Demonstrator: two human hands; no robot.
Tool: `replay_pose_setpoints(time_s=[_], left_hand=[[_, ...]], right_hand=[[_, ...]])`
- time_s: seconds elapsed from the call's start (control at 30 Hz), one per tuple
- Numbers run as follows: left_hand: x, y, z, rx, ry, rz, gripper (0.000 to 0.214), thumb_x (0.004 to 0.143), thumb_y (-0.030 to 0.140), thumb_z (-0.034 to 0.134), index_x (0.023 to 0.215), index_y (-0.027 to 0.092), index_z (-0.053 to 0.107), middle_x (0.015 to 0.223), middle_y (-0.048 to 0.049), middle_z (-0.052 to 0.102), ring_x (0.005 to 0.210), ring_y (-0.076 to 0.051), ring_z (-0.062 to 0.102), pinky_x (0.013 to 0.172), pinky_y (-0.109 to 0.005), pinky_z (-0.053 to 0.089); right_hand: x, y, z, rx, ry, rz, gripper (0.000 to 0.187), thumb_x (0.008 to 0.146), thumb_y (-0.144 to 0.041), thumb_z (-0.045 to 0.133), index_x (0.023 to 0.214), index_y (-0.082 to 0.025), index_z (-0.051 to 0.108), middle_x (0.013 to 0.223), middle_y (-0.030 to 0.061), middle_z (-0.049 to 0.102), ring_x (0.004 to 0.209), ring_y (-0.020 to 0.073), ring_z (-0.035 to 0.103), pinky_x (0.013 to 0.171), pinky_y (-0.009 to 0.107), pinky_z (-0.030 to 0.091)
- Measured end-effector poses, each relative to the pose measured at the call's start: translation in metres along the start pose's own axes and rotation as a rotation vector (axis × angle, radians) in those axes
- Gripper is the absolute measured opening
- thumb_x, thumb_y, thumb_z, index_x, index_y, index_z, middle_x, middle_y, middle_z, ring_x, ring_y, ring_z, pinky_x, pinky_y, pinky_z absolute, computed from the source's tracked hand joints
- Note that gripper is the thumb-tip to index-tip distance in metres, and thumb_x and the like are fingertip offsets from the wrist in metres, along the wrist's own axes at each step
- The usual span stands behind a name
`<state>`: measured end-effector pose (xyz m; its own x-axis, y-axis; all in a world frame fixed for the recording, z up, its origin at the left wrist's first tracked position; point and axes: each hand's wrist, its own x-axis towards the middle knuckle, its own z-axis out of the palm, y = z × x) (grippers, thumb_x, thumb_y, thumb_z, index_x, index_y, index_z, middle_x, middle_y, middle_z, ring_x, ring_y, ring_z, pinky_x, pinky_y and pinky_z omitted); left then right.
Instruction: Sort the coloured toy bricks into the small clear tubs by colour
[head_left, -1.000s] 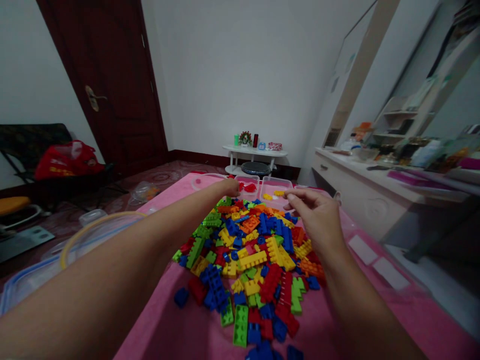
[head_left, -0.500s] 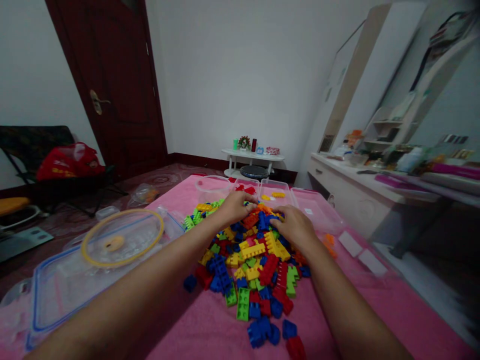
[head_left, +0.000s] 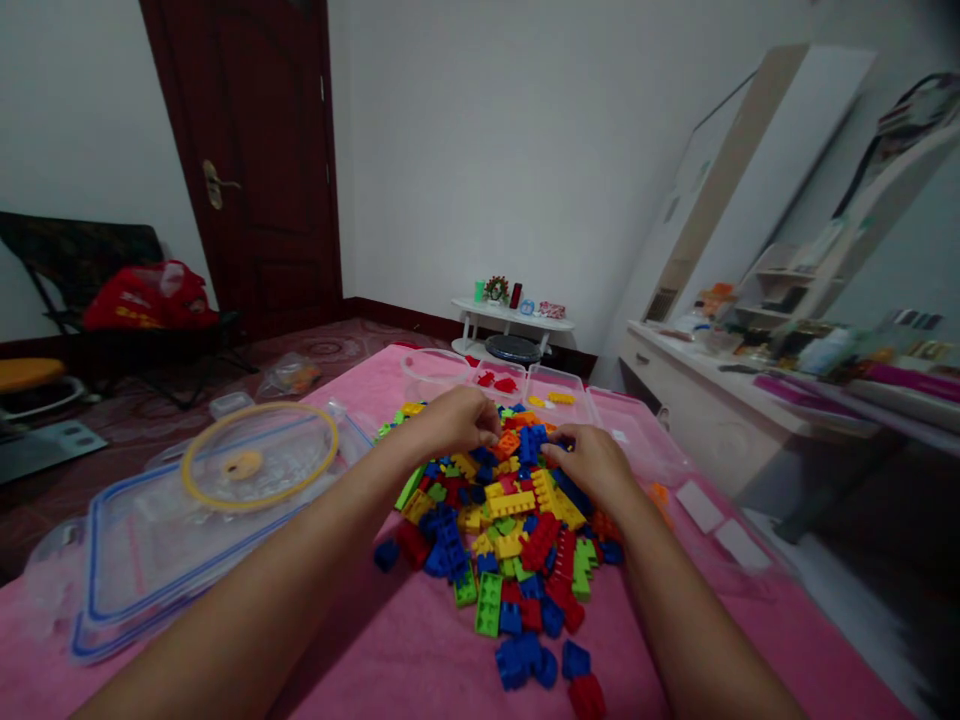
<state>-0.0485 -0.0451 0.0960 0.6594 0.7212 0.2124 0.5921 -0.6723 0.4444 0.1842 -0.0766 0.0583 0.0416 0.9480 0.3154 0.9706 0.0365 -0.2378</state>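
A heap of toy building bricks in yellow, blue, red, green and orange lies on the pink cloth. My left hand hovers over the back left of the heap, its fingers curled together. Whatever its fingertips hold, if anything, is hidden; an orange brick lies just right of them. At the back right, my right hand has its thumb and fingers closed at the right side of a blue brick.
Clear containers stand behind the heap, one with red pieces, another with yellow pieces. Left are a blue-rimmed clear lid and a yellow-ringed round lid. White cards lie right. A dressing table stands beyond.
My left hand has drawn back slightly and its fingers have curled in. My right hand has shifted a little toward me beside the blue brick. The whole view has turned slightly.
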Motion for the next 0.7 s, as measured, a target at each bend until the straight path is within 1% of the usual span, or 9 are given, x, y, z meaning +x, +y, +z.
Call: replay_pose_setpoints(time_s=[0.1,0.17,0.2,0.33,0.43,0.5,0.53,0.63,0.7], left_hand=[[-0.016,0.013,-0.019,0.032,-0.310,-0.004,0.028,0.065,0.028,0.074,0.091,0.017,0.074,0.079,-0.0019,0.072,0.065,-0.014,0.061,0.055,-0.020,0.039],[-0.024,0.023,-0.020,0.084,-0.479,-0.017,0.037,0.057,0.029,0.080,0.093,0.020,0.074,0.083,-0.0014,0.073,0.065,-0.014,0.060,0.054,-0.020,0.038],[-0.026,0.028,-0.018,0.128,-0.527,-0.022,0.038,0.055,0.028,0.081,0.092,0.021,0.074,0.084,-0.0009,0.073,0.064,-0.013,0.060,0.053,-0.020,0.038],[-0.027,0.038,0.000,0.260,-0.573,-0.008,0.024,0.055,0.019,0.080,0.078,0.023,0.077,0.072,0.0014,0.073,0.055,-0.012,0.055,0.050,-0.022,0.035],[-0.023,0.030,0.003,0.151,-0.562,0.012,0.016,0.055,0.013,0.077,0.068,0.023,0.076,0.061,0.0025,0.069,0.050,-0.010,0.052,0.050,-0.021,0.035],[-0.020,0.019,0.000,-0.069,-0.490,0.022,0.015,0.058,0.010,0.073,0.068,0.021,0.075,0.059,0.0027,0.067,0.052,-0.010,0.053,0.051,-0.020,0.037],[-0.017,0.012,-0.001,-0.217,-0.407,0.013,0.016,0.060,0.009,0.071,0.071,0.020,0.075,0.060,0.0026,0.067,0.053,-0.010,0.054,0.052,-0.019,0.038],[-0.007,-0.006,-0.001,-0.718,-0.038,-0.130,0.018,0.067,0.012,0.069,0.084,0.016,0.074,0.069,0.0003,0.068,0.060,-0.010,0.057,0.056,-0.019,0.044],[0.000,-0.012,0.006,-1.065,0.144,-0.273,0.018,0.070,0.013,0.068,0.087,0.015,0.071,0.077,-0.0019,0.069,0.065,-0.011,0.059,0.060,-0.021,0.049]], right_hand=[[0.002,-0.002,0.003,0.050,-0.023,-0.014,0.021,0.074,-0.036,0.062,0.084,-0.022,0.074,0.086,0.0065,0.073,0.076,0.0193,0.065,0.064,0.026,0.043],[0.002,-0.002,0.006,0.074,-0.030,-0.029,0.020,0.074,-0.035,0.063,0.082,-0.021,0.074,0.083,0.0067,0.073,0.074,0.0187,0.065,0.064,0.026,0.043],[0.003,-0.003,0.007,0.083,-0.026,-0.035,0.020,0.074,-0.035,0.063,0.081,-0.020,0.074,0.083,0.0066,0.073,0.074,0.0187,0.065,0.064,0.026,0.043],[0.002,-0.004,0.006,0.124,-0.008,-0.040,0.021,0.073,-0.035,0.062,0.082,-0.021,0.074,0.081,0.0063,0.073,0.071,0.0187,0.064,0.062,0.026,0.043],[0.001,-0.006,0.000,0.194,0.009,-0.050,0.020,0.072,-0.034,0.063,0.080,-0.020,0.074,0.078,0.0056,0.072,0.069,0.0185,0.064,0.059,0.026,0.043],[0.001,-0.009,-0.005,0.279,0.031,-0.057,0.020,0.072,-0.034,0.062,0.078,-0.019,0.073,0.075,0.0051,0.072,0.068,0.0184,0.063,0.059,0.026,0.043],[0.001,-0.011,-0.007,0.333,0.056,-0.063,0.021,0.072,-0.035,0.062,0.079,-0.018,0.073,0.075,0.0051,0.071,0.068,0.0185,0.063,0.060,0.027,0.044],[0.000,-0.020,-0.011,0.501,0.178,-0.084,0.027,0.073,-0.038,0.063,0.083,-0.016,0.072,0.079,0.0060,0.072,0.072,0.0193,0.064,0.065,0.029,0.047],[-0.003,-0.027,-0.013,0.596,0.242,-0.089,0.030,0.073,-0.040,0.063,0.086,-0.014,0.071,0.081,0.0069,0.072,0.072,0.0195,0.063,0.065,0.029,0.048]])
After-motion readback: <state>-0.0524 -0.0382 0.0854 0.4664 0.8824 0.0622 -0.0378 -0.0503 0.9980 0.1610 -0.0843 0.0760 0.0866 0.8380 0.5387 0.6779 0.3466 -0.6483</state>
